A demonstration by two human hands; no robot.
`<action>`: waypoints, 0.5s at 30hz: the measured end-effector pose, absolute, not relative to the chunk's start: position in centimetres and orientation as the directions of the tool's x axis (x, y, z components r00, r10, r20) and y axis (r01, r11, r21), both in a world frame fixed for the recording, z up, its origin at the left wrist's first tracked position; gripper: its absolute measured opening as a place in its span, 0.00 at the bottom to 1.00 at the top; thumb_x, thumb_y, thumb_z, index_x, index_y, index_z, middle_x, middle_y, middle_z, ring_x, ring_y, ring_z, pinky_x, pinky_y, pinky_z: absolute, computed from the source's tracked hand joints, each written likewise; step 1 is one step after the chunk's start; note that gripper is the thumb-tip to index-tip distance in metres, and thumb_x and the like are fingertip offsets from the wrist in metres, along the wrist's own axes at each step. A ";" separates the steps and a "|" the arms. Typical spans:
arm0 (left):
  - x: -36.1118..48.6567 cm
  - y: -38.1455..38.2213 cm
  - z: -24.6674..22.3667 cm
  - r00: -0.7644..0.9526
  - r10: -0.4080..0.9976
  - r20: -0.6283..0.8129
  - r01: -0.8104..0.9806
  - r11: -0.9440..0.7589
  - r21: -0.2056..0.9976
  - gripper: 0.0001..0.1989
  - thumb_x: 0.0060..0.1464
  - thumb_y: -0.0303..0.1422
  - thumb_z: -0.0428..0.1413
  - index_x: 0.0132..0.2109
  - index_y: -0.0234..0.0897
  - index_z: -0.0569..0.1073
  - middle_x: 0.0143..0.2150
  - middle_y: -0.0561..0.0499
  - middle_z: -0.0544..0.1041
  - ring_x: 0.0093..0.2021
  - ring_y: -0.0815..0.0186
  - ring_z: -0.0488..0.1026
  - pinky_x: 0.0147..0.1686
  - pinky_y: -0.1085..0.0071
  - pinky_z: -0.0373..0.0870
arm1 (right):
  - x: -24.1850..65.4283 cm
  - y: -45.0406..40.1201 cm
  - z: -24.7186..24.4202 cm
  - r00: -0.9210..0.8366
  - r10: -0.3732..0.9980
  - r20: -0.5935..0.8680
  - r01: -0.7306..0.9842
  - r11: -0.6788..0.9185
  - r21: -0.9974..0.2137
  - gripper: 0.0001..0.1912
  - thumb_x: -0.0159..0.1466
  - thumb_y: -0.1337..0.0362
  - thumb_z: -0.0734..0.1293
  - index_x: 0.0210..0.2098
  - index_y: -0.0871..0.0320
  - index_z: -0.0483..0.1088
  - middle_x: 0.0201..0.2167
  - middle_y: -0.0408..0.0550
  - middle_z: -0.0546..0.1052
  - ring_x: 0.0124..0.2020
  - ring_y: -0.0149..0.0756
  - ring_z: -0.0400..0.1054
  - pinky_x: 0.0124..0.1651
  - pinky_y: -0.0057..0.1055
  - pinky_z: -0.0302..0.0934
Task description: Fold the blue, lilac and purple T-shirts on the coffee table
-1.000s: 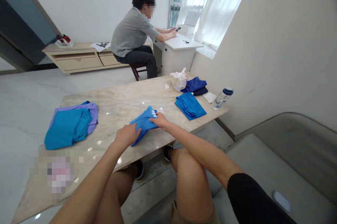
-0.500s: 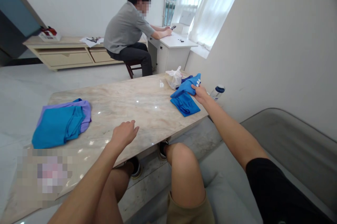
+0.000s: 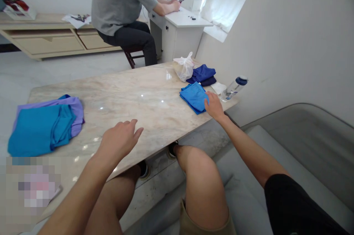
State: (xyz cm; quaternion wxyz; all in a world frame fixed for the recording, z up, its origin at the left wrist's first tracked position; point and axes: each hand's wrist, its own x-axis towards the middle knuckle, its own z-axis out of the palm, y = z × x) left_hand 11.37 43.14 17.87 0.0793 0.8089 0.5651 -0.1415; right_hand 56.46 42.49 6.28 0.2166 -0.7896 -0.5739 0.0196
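While left hand hovers unclenched — right hand touches folded blue cloth (grip unclear).

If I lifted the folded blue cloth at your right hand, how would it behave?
The blue cloth would probably droop and unfold, being layered fabric. It's likely light, since the layers look thin. Pushed, it might slide, as the table looks glossy.
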 end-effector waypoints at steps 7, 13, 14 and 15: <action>11.5 43.5 17.3 0.349 0.870 -0.349 0.924 -0.381 -0.026 0.23 0.77 0.43 0.46 0.67 0.38 0.76 0.61 0.36 0.83 0.60 0.43 0.81 0.50 0.56 0.78 | 54.5 48.0 2.6 0.374 0.919 -0.125 0.920 -0.385 -0.078 0.40 0.80 0.49 0.49 0.85 0.60 0.44 0.86 0.57 0.42 0.86 0.54 0.34 0.83 0.58 0.38; 11.4 43.0 16.7 0.361 0.855 -0.371 0.931 -0.356 0.085 0.21 0.76 0.40 0.51 0.63 0.31 0.78 0.58 0.28 0.83 0.61 0.39 0.81 0.54 0.50 0.77 | 51.0 48.1 5.6 0.414 0.829 -0.376 0.901 -0.431 0.044 0.41 0.80 0.50 0.56 0.84 0.68 0.49 0.84 0.73 0.46 0.83 0.69 0.46 0.78 0.62 0.51; 11.3 42.9 16.7 0.371 0.846 -0.384 0.928 -0.353 0.119 0.22 0.76 0.39 0.51 0.63 0.28 0.78 0.59 0.25 0.82 0.62 0.38 0.80 0.56 0.49 0.77 | 49.5 48.4 6.4 0.400 0.832 -0.384 0.911 -0.405 0.072 0.41 0.79 0.52 0.59 0.82 0.72 0.53 0.82 0.80 0.49 0.81 0.74 0.51 0.75 0.63 0.55; 11.2 42.7 16.6 0.364 0.844 -0.394 0.931 -0.339 0.134 0.22 0.76 0.40 0.52 0.64 0.28 0.78 0.60 0.25 0.82 0.62 0.39 0.80 0.57 0.49 0.77 | 47.7 48.9 7.2 0.345 0.857 -0.382 0.935 -0.349 0.063 0.39 0.78 0.54 0.62 0.80 0.75 0.56 0.79 0.85 0.52 0.79 0.76 0.55 0.73 0.64 0.58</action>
